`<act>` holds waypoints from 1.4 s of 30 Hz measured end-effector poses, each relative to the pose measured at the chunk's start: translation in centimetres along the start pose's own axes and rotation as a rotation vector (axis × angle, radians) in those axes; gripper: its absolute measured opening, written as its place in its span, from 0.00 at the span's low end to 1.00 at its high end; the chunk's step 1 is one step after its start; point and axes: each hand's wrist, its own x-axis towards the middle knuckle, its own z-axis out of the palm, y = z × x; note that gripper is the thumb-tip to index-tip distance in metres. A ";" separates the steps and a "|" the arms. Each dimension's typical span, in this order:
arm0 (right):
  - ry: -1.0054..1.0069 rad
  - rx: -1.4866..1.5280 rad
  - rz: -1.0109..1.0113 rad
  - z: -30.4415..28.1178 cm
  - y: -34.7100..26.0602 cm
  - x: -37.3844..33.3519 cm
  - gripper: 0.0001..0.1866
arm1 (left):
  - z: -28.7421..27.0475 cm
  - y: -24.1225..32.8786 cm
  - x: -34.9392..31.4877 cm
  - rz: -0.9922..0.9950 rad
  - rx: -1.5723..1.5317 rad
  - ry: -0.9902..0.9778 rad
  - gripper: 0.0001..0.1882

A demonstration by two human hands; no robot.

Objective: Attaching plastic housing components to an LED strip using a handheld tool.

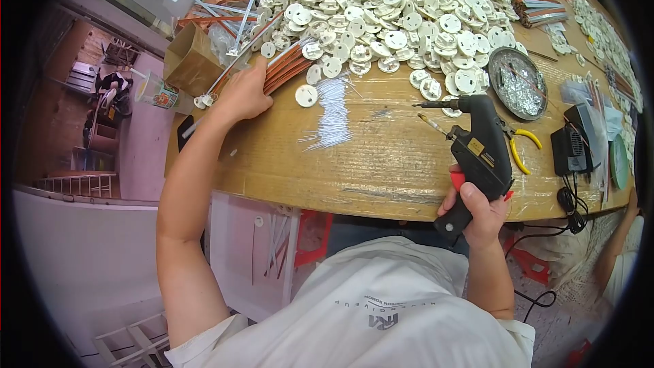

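Observation:
My right hand is wrapped round the grip of a black soldering gun with a red trigger. Its narrow tip points left over the table. My left hand reaches to the far left, its fingers curled down beside a stack of copper-brown strips. What those fingers hold, if anything, is hidden. A thin strip with white discs at its lower end runs past that hand. Between my hands lie a bunch of thin white wires and a single white disc.
A large heap of white round discs covers the far table. To the right are a round dish, yellow-handled pliers and a black power adapter with cables. Left are a cardboard box and a plastic cup. Another person's arm shows far right.

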 end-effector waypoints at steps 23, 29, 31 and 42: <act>-0.018 0.000 0.026 -0.2 0.0 0.0 0.24 | -2.3 6.2 -1.3 0.077 -0.105 0.239 0.20; 0.009 0.091 0.007 -0.1 -0.2 0.1 0.25 | -3.0 3.4 -1.6 0.064 -0.208 0.216 0.22; -0.024 0.052 -0.010 -0.2 -0.2 0.1 0.25 | -2.8 2.7 -2.3 0.047 -0.128 0.206 0.24; -0.029 0.025 0.020 -0.4 -0.2 0.0 0.24 | 1.5 -0.1 -6.2 -0.133 -0.087 0.154 0.23</act>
